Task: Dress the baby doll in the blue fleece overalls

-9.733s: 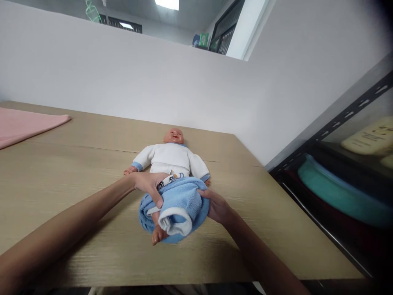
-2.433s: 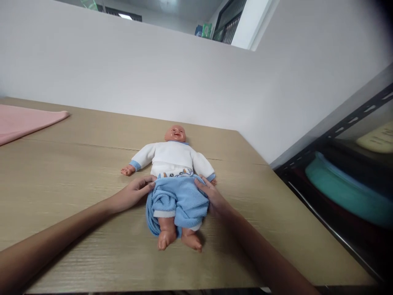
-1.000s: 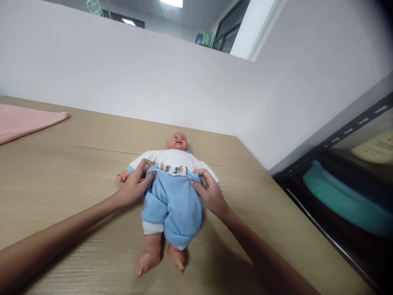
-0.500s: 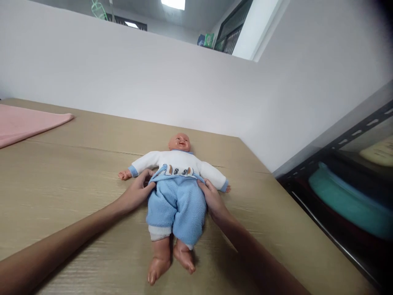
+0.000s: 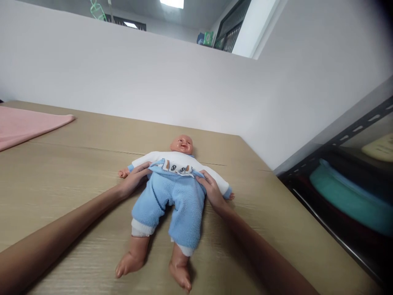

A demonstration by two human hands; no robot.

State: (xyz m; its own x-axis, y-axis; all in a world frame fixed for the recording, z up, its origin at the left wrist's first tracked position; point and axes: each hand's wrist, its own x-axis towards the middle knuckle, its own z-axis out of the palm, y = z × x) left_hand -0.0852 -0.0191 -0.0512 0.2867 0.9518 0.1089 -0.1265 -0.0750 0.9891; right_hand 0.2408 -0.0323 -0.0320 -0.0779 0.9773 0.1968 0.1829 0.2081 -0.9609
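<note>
A baby doll [image 5: 181, 144] lies on its back on the wooden table [image 5: 61, 172], head away from me, bare feet toward me. It wears a white top [image 5: 159, 157] and light blue fleece trousers [image 5: 172, 200] whose waistband reaches its chest. My left hand [image 5: 132, 182] pinches the left side of that waistband. My right hand [image 5: 211, 189] pinches the right side, beside the doll's arm. Both legs of the trousers are spread apart.
A pink cloth [image 5: 27, 125] lies flat at the table's far left. A white partition wall [image 5: 153, 82] runs behind the table. At the right stands a dark metal shelf [image 5: 344, 135] holding a teal cushion [image 5: 346, 192] and a yellow item.
The trousers, bunched round the doll's legs earlier, have been drawn up to its chest. Over the last second the doll's legs have spread apart and its feet have come nearer me.
</note>
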